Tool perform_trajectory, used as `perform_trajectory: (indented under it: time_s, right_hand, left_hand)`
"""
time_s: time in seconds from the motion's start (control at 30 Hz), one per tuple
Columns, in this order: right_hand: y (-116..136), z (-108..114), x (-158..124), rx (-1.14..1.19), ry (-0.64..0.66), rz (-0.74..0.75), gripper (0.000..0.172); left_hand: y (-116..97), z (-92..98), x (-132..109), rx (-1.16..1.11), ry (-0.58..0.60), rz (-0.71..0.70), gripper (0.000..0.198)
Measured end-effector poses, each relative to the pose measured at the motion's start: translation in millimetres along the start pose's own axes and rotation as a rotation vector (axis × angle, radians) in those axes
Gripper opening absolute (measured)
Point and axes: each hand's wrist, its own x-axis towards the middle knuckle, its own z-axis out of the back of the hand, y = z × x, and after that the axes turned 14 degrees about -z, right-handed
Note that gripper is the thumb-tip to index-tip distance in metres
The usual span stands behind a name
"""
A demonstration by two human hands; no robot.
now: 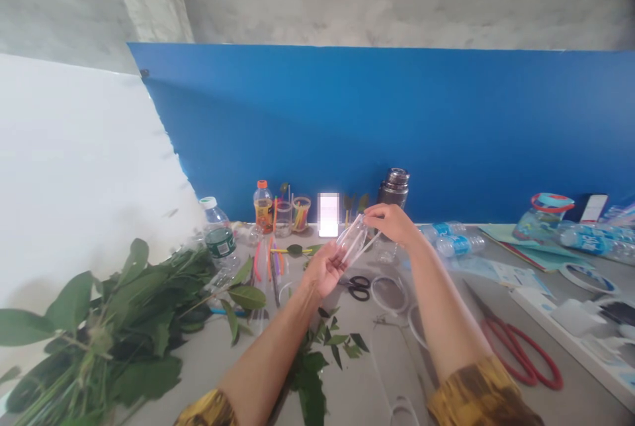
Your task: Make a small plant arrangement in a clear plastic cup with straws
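Note:
My left hand (325, 268) is cupped round the lower end of a clear plastic bottle piece (351, 239), raised above the grey table (377, 373). My right hand (391, 221) pinches its upper end from the right, fingers closed. A thin pale stick or straw seems to run across the clear piece; I cannot make out which hand holds it. Black-handled scissors (358, 286) lie on the table just below the hands.
Leafy green branches (114, 327) pile at the left, loose leaves (327, 340) near my arms. Bottles (218, 234), an orange-capped bottle (262, 206), cups of coloured straws (300, 212), a steel flask (393, 189), cut plastic rings (389, 294), red scissors (520, 346) and water bottles (454, 241) lie about. A blue wall panel (397, 128) backs the table.

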Motion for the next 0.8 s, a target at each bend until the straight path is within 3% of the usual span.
perform_trajectory:
  time_s: [0.2,0.4,0.47,0.57,0.67,0.73,0.8]
  right_hand:
    - [-0.3,6.2,0.3,0.012,-0.03,-0.01,0.021]
    - [-2.5,5.5,2.3,-0.025,-0.033,0.013,0.022]
    - [-3.2,6.2,2.4,-0.035,-0.037,0.009,0.023]
    - [-3.3,7.5,1.2,-0.056,-0.032,0.012,0.024]
    - [-1.1,7.3,-1.2,-0.094,0.02,0.01,0.025]
    - [2.2,5.2,-3.2,-0.126,0.073,0.034,0.023]
    - [6.3,1.6,-5.0,-0.156,0.131,0.091,0.02]
  left_hand:
    - [-0.1,1.7,-0.3,0.023,-0.004,-0.005,0.015]
    - [0.2,1.2,0.2,0.026,-0.026,0.017,0.009]
    - [0.9,2.0,2.3,0.054,-0.027,0.051,0.003]
    - [0.8,6.7,6.1,0.165,-0.02,0.015,0.011]
    - [-2.3,13.1,7.1,0.378,0.15,-0.233,0.034]
    - [-5.2,15.5,5.3,0.555,0.325,-0.376,0.066]
    - [-6.8,14.9,2.2,0.698,0.468,-0.421,0.094]
